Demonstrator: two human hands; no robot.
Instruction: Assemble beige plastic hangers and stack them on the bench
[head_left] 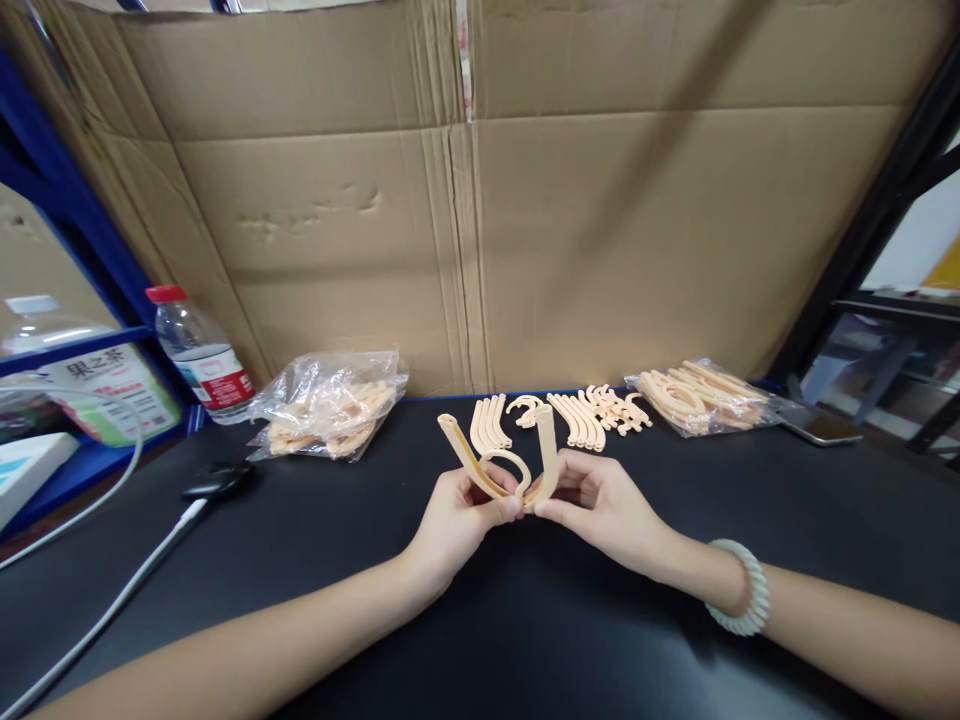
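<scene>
My left hand (pixel 459 520) and my right hand (pixel 600 505) meet above the black table (pixel 315 560), both pinched closed on cream plastic curved strips. The left fingers grip one long strip (pixel 466 455) that slants up to the left. The right fingers grip another strip (pixel 547 450) standing upright. The two strips join at the bottom between my thumbs in a U shape, with a small curved piece (pixel 506 458) between them. Just behind my hands lie rows of loose cream curved pieces (pixel 577 418).
A clear bag of cream pieces (pixel 330 405) lies at back left, another bag (pixel 701 398) at back right beside a phone (pixel 821 428). A water bottle (pixel 201 355), blue shelving (pixel 82 350), a white cable (pixel 112 600) and cardboard wall (pixel 480 200) surround the table.
</scene>
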